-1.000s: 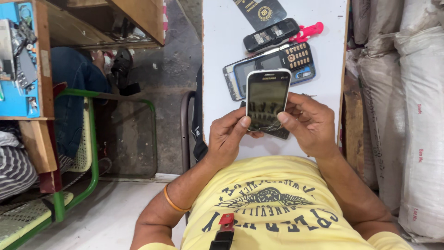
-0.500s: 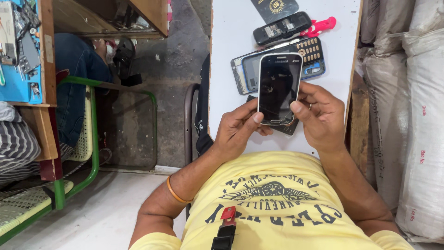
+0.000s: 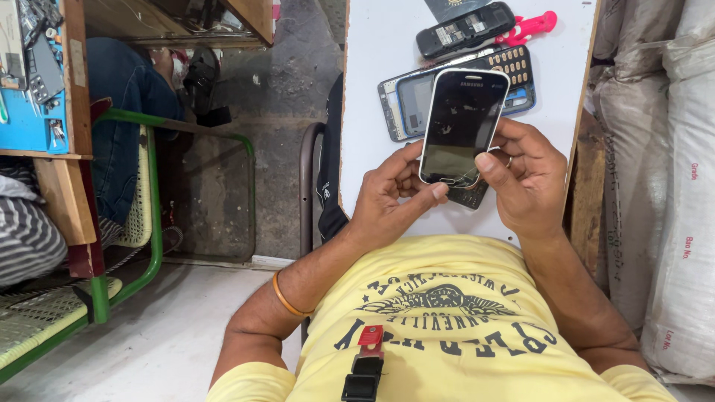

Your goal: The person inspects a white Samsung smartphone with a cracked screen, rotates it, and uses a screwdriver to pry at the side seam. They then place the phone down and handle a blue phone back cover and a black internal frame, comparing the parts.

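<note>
You hold a black touchscreen phone with a silver rim (image 3: 462,126) upright between both sets of fingers; its dark glass screen is unlit and throws back a pale reflection near the bottom. Just behind it on the white surface (image 3: 380,52) lies a blue-rimmed phone frame with a keypad (image 3: 417,100), its screen window (empty-looking, greyish) facing up. At your right, stacked white woven sacks (image 3: 681,223) stand against the edge of the surface, with small red lettering running down their sides.
</note>
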